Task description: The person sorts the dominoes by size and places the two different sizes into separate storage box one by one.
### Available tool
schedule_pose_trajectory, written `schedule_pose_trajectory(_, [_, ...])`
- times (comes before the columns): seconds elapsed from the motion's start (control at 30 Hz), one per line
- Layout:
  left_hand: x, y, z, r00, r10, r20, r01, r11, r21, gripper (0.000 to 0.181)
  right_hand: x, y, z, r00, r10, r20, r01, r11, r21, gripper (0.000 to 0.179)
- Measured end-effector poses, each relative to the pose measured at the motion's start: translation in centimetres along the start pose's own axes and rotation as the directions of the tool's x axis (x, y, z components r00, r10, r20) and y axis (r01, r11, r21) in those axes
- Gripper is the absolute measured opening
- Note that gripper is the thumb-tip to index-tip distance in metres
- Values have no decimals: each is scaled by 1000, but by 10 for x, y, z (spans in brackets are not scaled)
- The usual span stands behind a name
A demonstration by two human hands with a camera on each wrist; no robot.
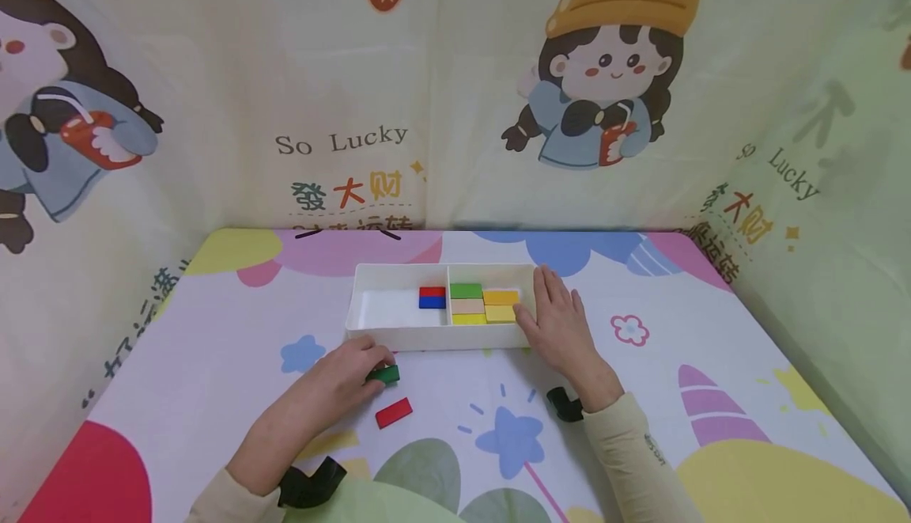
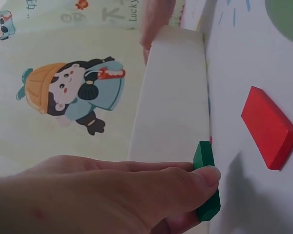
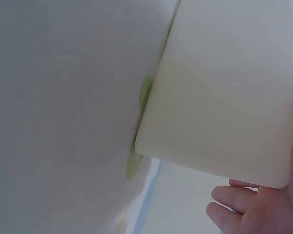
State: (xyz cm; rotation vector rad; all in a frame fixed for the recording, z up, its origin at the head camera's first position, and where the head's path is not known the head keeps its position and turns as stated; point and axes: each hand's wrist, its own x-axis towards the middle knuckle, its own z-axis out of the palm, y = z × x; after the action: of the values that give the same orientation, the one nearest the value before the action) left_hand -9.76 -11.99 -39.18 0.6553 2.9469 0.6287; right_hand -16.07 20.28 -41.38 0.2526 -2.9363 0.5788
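Observation:
My left hand pinches a dark green block between thumb and fingers, just in front of the white box. Below it on the table lies a red block, also plain in the left wrist view. Against the box's right end rests my right hand, fingers straight along the outside and thumb at the near corner rim. In the right wrist view several fingertips stick out past the box's edge. A divider splits the box in two; a red block and a blue block lie in the left compartment, against it.
The right compartment holds a green block, a beige block, a yellow block and two orange-yellow blocks. Black wrist mounts hang at both wrists. Printed curtains stand behind and beside the patterned tablecloth.

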Motion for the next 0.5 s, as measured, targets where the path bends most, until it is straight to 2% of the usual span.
schedule_pose_trajectory(0.17, [1, 2, -3, 1000, 12, 0, -12, 1000, 1, 27, 0, -1, 0, 1000, 4, 4, -4, 1000, -3, 75])
schedule_pose_trajectory(0.33, [4, 3, -11, 997, 70, -30, -70, 997, -11, 24, 0, 0, 0, 1000, 4, 4, -3, 1000, -13, 75])
schedule_pose_trajectory(0.5, [10, 5, -21, 989, 127, -72, -126, 992, 19, 26, 0, 1, 2, 1000, 5, 2, -5, 1000, -14, 75])
